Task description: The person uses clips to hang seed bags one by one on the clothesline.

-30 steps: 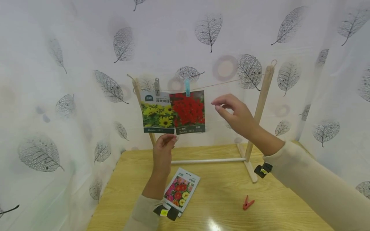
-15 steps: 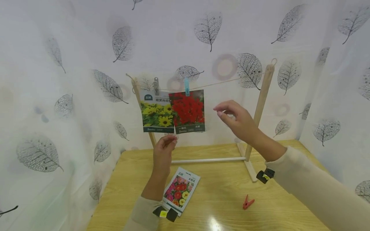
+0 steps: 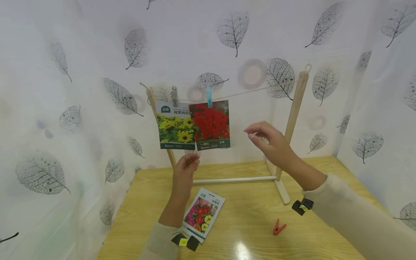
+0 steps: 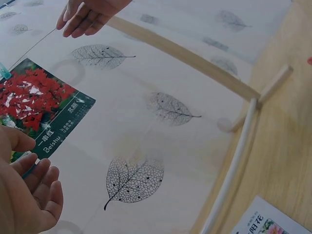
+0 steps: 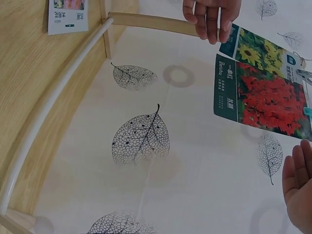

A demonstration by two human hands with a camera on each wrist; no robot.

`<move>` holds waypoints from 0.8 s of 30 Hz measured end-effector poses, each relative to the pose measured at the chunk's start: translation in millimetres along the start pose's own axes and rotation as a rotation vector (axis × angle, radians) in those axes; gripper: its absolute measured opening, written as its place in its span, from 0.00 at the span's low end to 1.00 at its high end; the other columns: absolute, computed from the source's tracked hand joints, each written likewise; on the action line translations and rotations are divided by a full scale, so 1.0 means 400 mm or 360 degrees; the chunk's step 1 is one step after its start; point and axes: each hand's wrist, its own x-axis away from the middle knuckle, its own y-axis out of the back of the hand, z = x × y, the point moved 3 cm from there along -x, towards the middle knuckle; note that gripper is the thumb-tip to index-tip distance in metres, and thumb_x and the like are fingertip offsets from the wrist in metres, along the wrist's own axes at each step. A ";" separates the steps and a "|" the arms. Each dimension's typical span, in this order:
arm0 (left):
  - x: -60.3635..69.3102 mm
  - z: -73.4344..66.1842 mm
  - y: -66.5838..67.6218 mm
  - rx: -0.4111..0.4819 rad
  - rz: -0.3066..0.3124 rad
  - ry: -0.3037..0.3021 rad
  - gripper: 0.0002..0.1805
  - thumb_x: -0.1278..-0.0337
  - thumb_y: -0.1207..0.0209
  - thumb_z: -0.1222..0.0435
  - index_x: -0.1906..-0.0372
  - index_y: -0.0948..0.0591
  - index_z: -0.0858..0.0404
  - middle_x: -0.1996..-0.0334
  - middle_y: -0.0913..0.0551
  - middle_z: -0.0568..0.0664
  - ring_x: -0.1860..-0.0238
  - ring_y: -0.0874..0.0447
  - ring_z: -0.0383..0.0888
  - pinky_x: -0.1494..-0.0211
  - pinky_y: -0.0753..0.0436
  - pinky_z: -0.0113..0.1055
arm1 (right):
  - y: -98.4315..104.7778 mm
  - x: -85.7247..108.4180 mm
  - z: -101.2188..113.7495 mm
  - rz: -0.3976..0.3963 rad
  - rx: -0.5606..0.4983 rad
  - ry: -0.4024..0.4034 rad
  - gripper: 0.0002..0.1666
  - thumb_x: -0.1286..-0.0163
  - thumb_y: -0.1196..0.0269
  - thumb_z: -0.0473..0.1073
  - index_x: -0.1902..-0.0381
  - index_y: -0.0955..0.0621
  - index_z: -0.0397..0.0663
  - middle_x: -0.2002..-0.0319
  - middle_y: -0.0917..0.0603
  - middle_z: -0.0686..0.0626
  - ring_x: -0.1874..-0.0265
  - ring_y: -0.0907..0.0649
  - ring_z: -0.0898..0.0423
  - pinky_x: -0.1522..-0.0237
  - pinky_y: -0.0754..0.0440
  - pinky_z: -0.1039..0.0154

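Two flower seed packets hang side by side from a string: a yellow sunflower packet (image 3: pixel 177 130) under a grey clothespin (image 3: pixel 174 95), and a red flower packet (image 3: pixel 211 124) under a blue clothespin (image 3: pixel 209 97). The red one overlaps the edge of the yellow one. Just below their lower edges is my left hand (image 3: pixel 184 173), its fingers loosely bent and holding nothing; whether a fingertip touches a packet I cannot tell. To the right of the red packet my right hand (image 3: pixel 273 144) hovers apart from it, fingers relaxed, with nothing between them.
A wooden frame with a right post (image 3: pixel 296 108) and a white crossbar (image 3: pixel 234 180) carries the string. On the table (image 3: pixel 247 213) lie another seed packet (image 3: pixel 203 215), near my left forearm, and a red clothespin (image 3: pixel 278 228). A leaf-patterned curtain (image 3: pixel 97 144) surrounds the table.
My right hand has moved down and slightly right, away from the red packet. The left hand has stayed nearly still, and both packets hang as before.
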 end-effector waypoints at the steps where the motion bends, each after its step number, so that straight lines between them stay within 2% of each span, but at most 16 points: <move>1: 0.001 0.001 0.001 -0.0002 0.0003 0.0004 0.17 0.30 0.42 0.69 0.41 0.23 0.71 0.44 0.20 0.59 0.44 0.19 0.43 0.46 0.21 0.25 | -0.001 0.004 -0.004 -0.0003 -0.0004 -0.0002 0.12 0.24 0.42 0.36 0.46 0.18 0.43 0.48 0.17 0.49 0.49 0.22 0.70 0.46 0.24 0.79; 11: 0.007 0.015 0.009 -0.0056 0.0034 0.0030 0.17 0.30 0.42 0.69 0.40 0.22 0.67 0.43 0.19 0.58 0.44 0.19 0.39 0.39 0.21 0.26 | -0.011 0.045 -0.026 0.0026 -0.0066 -0.0036 0.12 0.24 0.42 0.35 0.46 0.18 0.44 0.47 0.18 0.48 0.49 0.22 0.69 0.46 0.24 0.79; 18: 0.013 0.027 0.015 -0.0092 0.0053 0.0065 0.20 0.32 0.42 0.70 0.38 0.23 0.67 0.44 0.18 0.56 0.46 0.19 0.38 0.39 0.20 0.27 | -0.019 0.074 -0.040 0.0060 -0.0127 -0.0094 0.13 0.24 0.42 0.36 0.44 0.19 0.42 0.45 0.18 0.48 0.47 0.22 0.70 0.45 0.23 0.78; 24: 0.015 0.042 0.022 -0.0119 0.0061 0.0092 0.21 0.32 0.41 0.69 0.37 0.24 0.66 0.42 0.19 0.59 0.43 0.19 0.42 0.36 0.20 0.31 | -0.027 0.101 -0.060 0.0079 -0.0135 -0.0144 0.13 0.23 0.43 0.37 0.44 0.19 0.45 0.45 0.18 0.48 0.47 0.21 0.70 0.44 0.24 0.79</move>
